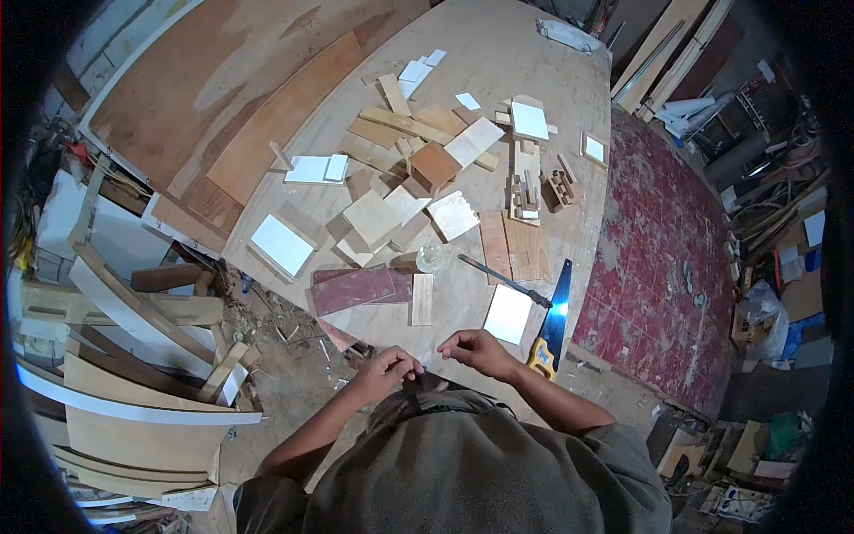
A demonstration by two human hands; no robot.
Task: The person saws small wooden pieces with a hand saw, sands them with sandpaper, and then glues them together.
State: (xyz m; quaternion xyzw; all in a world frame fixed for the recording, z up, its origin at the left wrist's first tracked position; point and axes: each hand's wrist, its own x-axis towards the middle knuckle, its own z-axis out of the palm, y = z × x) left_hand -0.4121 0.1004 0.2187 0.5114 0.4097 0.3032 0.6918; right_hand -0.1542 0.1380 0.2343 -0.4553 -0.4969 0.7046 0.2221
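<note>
My left hand is held close to my waist, its fingertips pinched together beside a dark strap. Whatever it grips is too small to make out. A short way to the right, my right hand hovers over the table's near edge with its fingers curled in, and I cannot see what, if anything, is in them. Closest to the right hand are a white square panel and a handsaw with a yellow handle. A small wooden strip lies just beyond both hands, beside dark red boards.
Many wood blocks and offcuts cover the plywood table, among them a brown block. A clear round container and a dark rod-like tool lie nearer. Curved boards are piled at left; red flooring is at right.
</note>
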